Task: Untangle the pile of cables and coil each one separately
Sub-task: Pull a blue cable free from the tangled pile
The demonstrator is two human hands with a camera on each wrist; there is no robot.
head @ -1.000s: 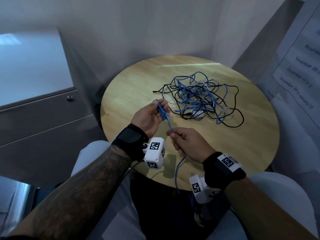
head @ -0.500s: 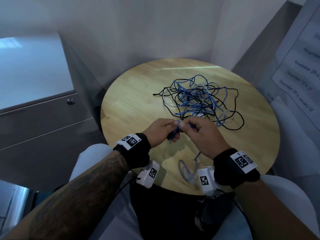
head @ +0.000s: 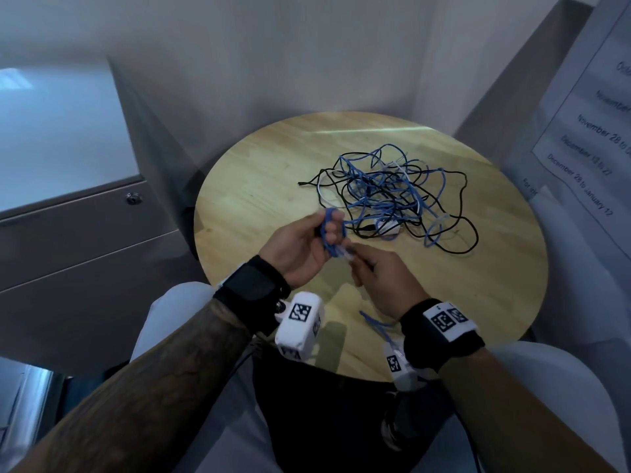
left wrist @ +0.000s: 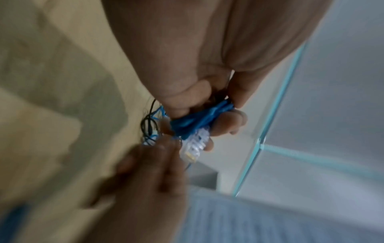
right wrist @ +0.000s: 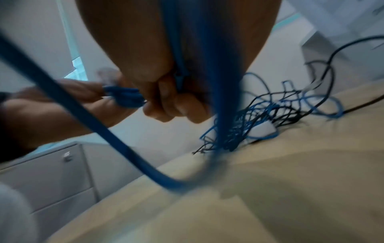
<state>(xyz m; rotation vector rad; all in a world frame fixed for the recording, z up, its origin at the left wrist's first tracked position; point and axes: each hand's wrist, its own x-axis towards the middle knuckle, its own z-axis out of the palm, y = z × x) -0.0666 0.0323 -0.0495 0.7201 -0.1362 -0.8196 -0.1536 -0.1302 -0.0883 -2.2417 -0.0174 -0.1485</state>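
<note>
The left hand (head: 300, 247) has its fingers (left wrist: 230, 121) curled round a small coil (head: 329, 230) of blue cable, with the clear plug (left wrist: 194, 144) projecting from the bundle. The right hand (head: 382, 281) pinches the same cable just below the plug; its fingers (right wrist: 166, 102) are curled tight, and the loose run (right wrist: 99, 125) hangs from it toward the table edge (blurred in the right wrist view). Both hands are held above the near side of the table (head: 259, 186). The pile (head: 389, 192) of blue, black and white cables lies beyond them, mid-table.

Handling, as judged: the cable is light, thin and springy, so turns will spring open unless kept clamped across the bundle. Grip the jacket, not the plug; its latch looks brittle. Feed slack slowly, since the tail probably still runs into the pile
</note>
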